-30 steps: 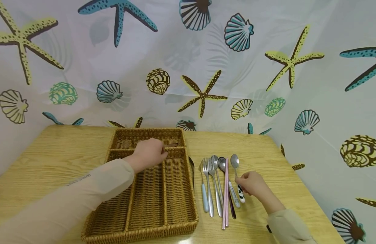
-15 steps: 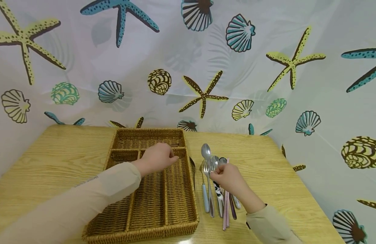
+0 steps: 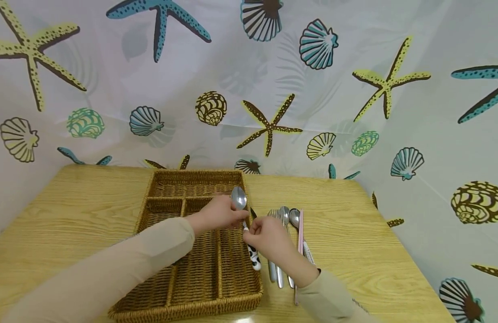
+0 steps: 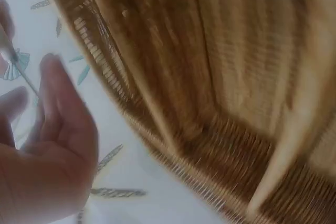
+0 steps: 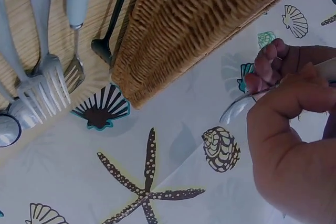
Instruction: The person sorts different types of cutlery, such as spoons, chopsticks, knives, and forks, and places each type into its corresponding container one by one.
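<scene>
Over the right side of a wicker tray [image 3: 218, 251], a metal spoon [image 3: 238, 198] with a black-and-white spotted handle is held up, bowl pointing away. My right hand [image 3: 271, 240] pinches the upper part of its handle. At the neck just below the bowl, my left hand [image 3: 218, 213] has its fingers and thumb around the spoon. The left wrist view shows the thin metal neck running to the fingers of the left hand [image 4: 58, 150]. In the right wrist view, the spoon's bowl shows beside my bent right hand [image 5: 294, 140].
Right of the tray lie forks [image 5: 52, 80], more spoons [image 3: 294, 216] and pink chopsticks [image 3: 300, 233] on the wooden table [image 3: 346, 211]. A dark utensil [image 5: 102, 48] lies along the tray's right wall. A patterned cloth [image 3: 184, 143] hangs behind the table.
My right hand has brought the spotted-handled spoon leftward from the cutlery's right end, across the other pieces, to the tray. My left hand has moved right to meet it at the neck.
</scene>
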A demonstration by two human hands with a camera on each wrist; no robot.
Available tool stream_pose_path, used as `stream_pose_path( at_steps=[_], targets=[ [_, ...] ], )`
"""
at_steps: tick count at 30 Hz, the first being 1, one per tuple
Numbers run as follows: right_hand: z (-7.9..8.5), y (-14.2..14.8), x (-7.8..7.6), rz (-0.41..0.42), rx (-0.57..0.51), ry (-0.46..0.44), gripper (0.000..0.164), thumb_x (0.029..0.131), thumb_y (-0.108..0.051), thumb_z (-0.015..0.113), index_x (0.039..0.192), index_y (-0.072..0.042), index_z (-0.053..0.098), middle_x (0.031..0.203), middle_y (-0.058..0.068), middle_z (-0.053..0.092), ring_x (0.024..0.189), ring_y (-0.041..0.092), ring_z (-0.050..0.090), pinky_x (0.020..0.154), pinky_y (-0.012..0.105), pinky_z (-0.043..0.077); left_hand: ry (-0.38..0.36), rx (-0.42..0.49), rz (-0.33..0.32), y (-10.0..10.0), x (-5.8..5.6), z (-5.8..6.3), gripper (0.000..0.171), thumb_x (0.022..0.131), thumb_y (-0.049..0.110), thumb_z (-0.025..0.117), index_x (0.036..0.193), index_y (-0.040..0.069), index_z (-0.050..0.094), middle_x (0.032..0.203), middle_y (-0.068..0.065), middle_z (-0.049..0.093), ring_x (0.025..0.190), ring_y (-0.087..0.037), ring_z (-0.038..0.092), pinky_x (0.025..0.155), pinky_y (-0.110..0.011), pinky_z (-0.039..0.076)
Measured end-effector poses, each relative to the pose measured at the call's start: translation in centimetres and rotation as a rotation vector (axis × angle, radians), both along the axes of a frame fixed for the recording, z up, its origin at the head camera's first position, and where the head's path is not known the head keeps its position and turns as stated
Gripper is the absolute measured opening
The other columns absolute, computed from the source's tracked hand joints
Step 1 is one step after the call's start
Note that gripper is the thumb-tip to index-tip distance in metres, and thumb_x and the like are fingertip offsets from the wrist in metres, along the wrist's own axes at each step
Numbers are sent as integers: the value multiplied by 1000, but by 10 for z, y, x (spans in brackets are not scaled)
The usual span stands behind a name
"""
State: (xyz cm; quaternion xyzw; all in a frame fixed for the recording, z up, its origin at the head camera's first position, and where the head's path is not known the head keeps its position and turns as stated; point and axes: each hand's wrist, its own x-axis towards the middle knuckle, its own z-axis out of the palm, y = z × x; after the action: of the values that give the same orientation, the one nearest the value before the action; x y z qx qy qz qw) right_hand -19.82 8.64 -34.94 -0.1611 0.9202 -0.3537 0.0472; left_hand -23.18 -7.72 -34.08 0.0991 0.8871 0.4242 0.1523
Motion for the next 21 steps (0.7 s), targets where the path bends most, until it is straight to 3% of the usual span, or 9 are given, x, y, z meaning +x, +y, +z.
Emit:
stream_pose_path(
  at_steps=[3,6,13,21],
  targets=[
    [-1,-6,3,30,2,1,20,82,-14,61,63,-9,57,52,-6,44,43,6,35,44,20,30,-119,130,65,-3,-1,-3,31,92,18,59,68,1,68,59,0,60,53,-7,57,59,-23,52],
    [-4,-7,4,34,-10,-22,26,87,-25,64,68,-8,61,52,-5,44,44,7,35,44,20,30,-197,165,112,-11,-2,0,26,92,17,59,74,0,68,65,-2,63,56,-7,59,61,-24,52],
    [-11,15,1,-44,-50,-68,35,90,-36,60,72,-6,64,53,2,52,45,10,44,44,24,34,-217,79,100,-57,-4,8,25,93,20,57,89,-1,70,68,1,63,58,-5,59,57,-22,47],
    [-19,49,-1,-122,-48,-104,33,92,-34,58,74,-7,65,55,7,56,46,13,44,45,25,33,-244,8,109,-113,8,0,24,94,14,55,79,-1,68,60,4,60,51,-3,55,55,-20,46]
  ],
)
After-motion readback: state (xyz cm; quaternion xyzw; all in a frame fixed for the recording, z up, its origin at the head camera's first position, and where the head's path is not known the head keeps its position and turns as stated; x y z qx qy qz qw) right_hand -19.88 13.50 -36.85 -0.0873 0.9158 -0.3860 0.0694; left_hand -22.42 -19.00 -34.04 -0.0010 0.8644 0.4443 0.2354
